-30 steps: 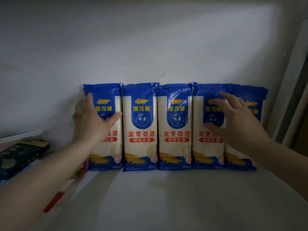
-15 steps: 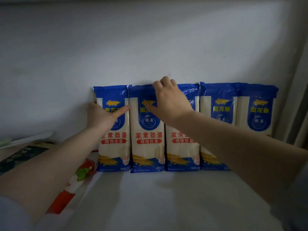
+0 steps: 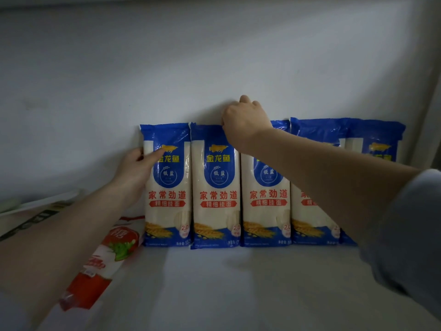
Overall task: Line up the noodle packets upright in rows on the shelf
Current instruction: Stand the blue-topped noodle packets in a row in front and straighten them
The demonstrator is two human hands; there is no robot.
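Several blue-and-white noodle packets stand upright in one row against the back wall of the white shelf (image 3: 238, 287). My left hand (image 3: 136, 168) grips the left edge of the leftmost packet (image 3: 167, 187), its thumb lying across the blue front. My right hand (image 3: 245, 120) reaches over the top of the row where the second packet (image 3: 216, 185) meets the third packet (image 3: 266, 187). Its fingers curl over the third packet's top edge and hide it. My right forearm crosses the fourth packet (image 3: 315, 132) and part of the last packet (image 3: 379, 139).
A red-and-white bag (image 3: 107, 254) lies flat on the shelf at the left, under my left forearm. Further left lies a flat box (image 3: 28, 220). The shelf's side wall (image 3: 432, 115) rises just right of the last packet.
My right hand went from the fourth packet's front leftward and up to the top edge between the second and third packets. My left hand slid from the first packet's front to its left edge.
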